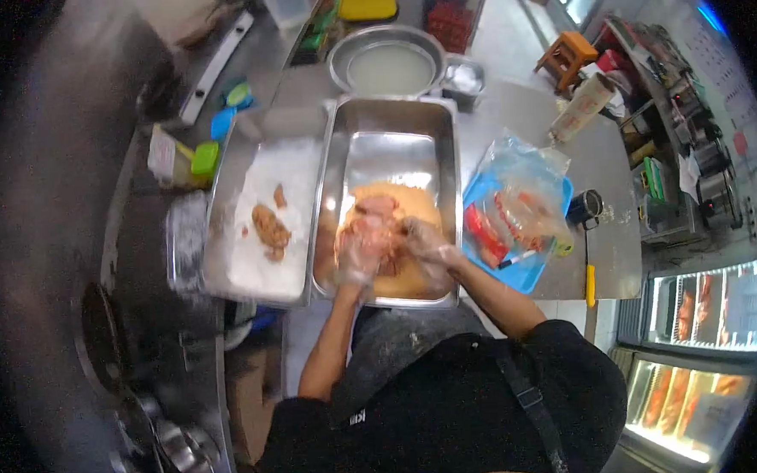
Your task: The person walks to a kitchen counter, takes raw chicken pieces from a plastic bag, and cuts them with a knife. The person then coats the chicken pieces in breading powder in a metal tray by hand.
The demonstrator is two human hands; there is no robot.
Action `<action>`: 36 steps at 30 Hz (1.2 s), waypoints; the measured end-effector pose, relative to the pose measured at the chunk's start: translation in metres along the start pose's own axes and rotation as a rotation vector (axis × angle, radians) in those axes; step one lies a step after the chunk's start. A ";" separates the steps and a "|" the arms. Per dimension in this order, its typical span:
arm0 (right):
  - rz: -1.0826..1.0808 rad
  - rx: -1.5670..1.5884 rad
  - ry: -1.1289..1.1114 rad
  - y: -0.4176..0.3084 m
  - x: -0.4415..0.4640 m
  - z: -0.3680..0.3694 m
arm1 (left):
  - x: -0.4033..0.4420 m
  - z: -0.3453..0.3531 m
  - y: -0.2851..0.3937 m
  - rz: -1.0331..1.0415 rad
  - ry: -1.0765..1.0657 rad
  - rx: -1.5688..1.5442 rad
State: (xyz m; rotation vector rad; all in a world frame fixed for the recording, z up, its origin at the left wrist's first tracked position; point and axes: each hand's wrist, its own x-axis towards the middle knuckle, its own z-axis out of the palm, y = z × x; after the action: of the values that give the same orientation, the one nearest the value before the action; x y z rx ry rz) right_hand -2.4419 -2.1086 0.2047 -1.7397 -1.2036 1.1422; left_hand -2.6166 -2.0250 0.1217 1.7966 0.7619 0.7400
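Note:
Both hands wear clear gloves and work inside a deep steel tray [389, 116] with orange-brown batter or marinade [419, 202] at its near end. Pieces of raw meat [379, 206] lie there. My left hand [360, 256] is on the meat, its fingers closed around a piece. On the right side of the same meat, my right hand [428, 244] has its fingers bent against it. To the left, a second steel tray [224, 193] holds white powder [264, 264] with a coated piece of meat [269, 228] and smaller bits on it.
Behind the trays stands a round steel bowl [387, 65] of cloudy liquid. A blue tray [526, 272] with plastic bags is on the right, beside a black cup [584, 208] and a yellow-handled tool [590, 285]. A clear container [187, 242] sits left.

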 end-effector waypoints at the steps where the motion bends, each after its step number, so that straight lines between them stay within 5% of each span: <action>1: 0.031 -0.052 -0.001 -0.021 -0.007 -0.005 | -0.001 0.001 0.015 0.024 0.036 0.072; 5: -0.034 -0.092 0.070 -0.034 -0.013 -0.003 | -0.002 0.010 0.033 0.077 0.275 0.256; 8: -0.122 -0.021 0.171 -0.035 -0.013 0.003 | -0.004 0.006 0.070 0.057 0.300 0.084; 11: -0.182 -0.059 0.259 -0.024 -0.002 0.015 | -0.004 -0.001 0.113 0.236 0.438 0.413; 14: -0.294 -0.046 0.351 -0.017 0.002 0.023 | -0.007 0.013 0.112 0.017 0.367 0.333; 17: -0.362 -0.095 0.426 -0.041 -0.012 0.024 | -0.004 0.019 0.085 0.297 0.530 0.498; 19: -0.407 -0.117 0.473 -0.057 -0.014 0.018 | -0.003 0.018 0.047 0.178 0.480 0.086; 20: -0.242 -0.137 0.327 -0.062 -0.015 0.012 | -0.001 0.013 0.027 0.189 0.452 0.075; 21: -0.079 -0.149 0.177 -0.062 -0.015 0.006 | 0.004 0.005 0.025 -0.052 0.391 -0.461; 22: -0.067 -0.143 0.197 -0.052 -0.012 -0.006 | 0.000 0.004 0.025 -0.041 0.387 -0.427; 24: -0.468 -0.451 0.662 -0.021 -0.016 -0.040 | -0.003 0.001 0.058 -0.019 0.380 -0.358; 25: -0.008 -0.174 0.502 -0.062 -0.056 -0.080 | -0.005 -0.013 0.080 -0.114 0.331 0.064; 26: -0.114 -0.558 0.610 -0.047 -0.064 -0.115 | -0.004 -0.024 0.095 -0.208 0.274 0.486; 28: -0.334 -0.757 0.984 0.059 -0.068 -0.180 | 0.002 -0.036 0.097 -0.281 0.250 0.476; 30: 0.187 -0.286 0.752 0.157 -0.059 -0.246 | -0.001 -0.042 0.086 -0.139 0.316 0.624; 31: 0.193 -0.284 0.752 0.200 -0.053 -0.253 | -0.004 -0.041 0.085 -0.141 0.311 0.625; 36: 0.204 -0.557 0.617 0.175 -0.047 -0.209 | -0.008 -0.040 0.101 -0.173 0.245 0.554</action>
State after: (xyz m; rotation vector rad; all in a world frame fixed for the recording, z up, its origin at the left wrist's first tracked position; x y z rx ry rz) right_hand -2.2005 -2.2211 0.1321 -2.4347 -1.0111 0.3031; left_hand -2.6364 -2.0387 0.2281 2.1103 1.3720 0.6815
